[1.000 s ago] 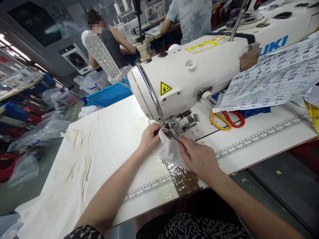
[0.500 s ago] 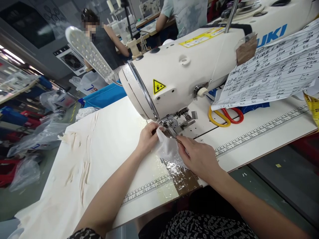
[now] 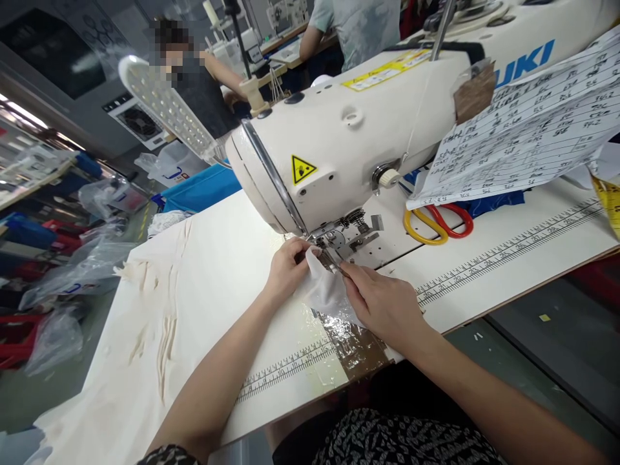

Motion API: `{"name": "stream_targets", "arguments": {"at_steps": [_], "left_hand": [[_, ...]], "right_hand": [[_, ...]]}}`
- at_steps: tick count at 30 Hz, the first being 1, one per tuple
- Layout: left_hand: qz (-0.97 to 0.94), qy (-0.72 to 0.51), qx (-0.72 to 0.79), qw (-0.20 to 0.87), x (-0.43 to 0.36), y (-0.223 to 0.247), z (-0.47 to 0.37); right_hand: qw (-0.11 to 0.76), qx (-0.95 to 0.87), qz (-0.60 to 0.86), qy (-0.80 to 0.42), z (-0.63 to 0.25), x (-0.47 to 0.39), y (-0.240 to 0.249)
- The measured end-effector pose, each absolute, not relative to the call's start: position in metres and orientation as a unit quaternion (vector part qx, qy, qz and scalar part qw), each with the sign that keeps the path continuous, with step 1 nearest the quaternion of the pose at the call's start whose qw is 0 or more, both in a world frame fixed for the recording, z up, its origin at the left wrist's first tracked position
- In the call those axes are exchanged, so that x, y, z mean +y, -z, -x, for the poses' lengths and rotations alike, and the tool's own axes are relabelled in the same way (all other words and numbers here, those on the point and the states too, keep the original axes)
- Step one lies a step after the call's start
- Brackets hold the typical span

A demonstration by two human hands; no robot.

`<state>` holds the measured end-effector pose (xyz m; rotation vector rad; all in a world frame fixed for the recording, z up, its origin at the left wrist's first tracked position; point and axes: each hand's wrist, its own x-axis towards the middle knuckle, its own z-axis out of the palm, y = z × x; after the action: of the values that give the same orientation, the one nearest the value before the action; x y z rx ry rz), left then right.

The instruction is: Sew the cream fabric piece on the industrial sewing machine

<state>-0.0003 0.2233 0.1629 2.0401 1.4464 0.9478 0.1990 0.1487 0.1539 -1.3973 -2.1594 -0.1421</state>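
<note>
Under the needle end of a white sewing machine (image 3: 334, 139), a small piece of white fabric (image 3: 325, 287) hangs in a fold toward me. My left hand (image 3: 289, 268) pinches its upper left edge, close beside the presser foot. On the other side, my right hand (image 3: 387, 303) is closed around a slim metal tool (image 3: 340, 270) that looks like tweezers. Its tip points into the area by the needle, partly hidden by fabric and machine parts. Brown tape (image 3: 361, 352) covers the table strip below the cloth.
Cream fabric (image 3: 111, 361) lies along the table's left side. Scissors with yellow and red handles (image 3: 426, 226) lie to the right, under a handwritten sheet (image 3: 523, 129). A printed ruler (image 3: 508, 252) follows the front edge. Two people work at tables behind.
The view has shifted slightly. Both hands stay at nearly the same place by the presser foot, still holding the fabric and the slim tool.
</note>
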Motion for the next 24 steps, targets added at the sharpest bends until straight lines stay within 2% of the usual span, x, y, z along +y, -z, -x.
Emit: {"name": "stream_targets", "arguments": {"at_steps": [5, 14, 21, 24], "left_hand": [[-0.739, -0.348, 0.528, 0.232, 0.2246, -0.1617, 0.0003], [-0.749, -0.340, 0.529, 0.209, 0.2224, -0.1623, -0.0004], [-0.773, -0.306, 0.543, 0.119, 0.2234, -0.1583, -0.0027], [-0.773, -0.305, 0.544, 0.120, 0.2261, -0.1544, 0.0011]], "right_hand": [[0.316, -0.795, 0.515, 0.053, -0.1989, 0.1470, -0.1537], [0.276, -0.801, 0.528, 0.055, -0.1970, 0.1491, -0.1533], [0.237, -0.806, 0.540, 0.049, -0.1962, 0.1492, -0.1511], [0.227, -0.808, 0.543, 0.040, -0.1961, 0.1480, -0.1514]]}}
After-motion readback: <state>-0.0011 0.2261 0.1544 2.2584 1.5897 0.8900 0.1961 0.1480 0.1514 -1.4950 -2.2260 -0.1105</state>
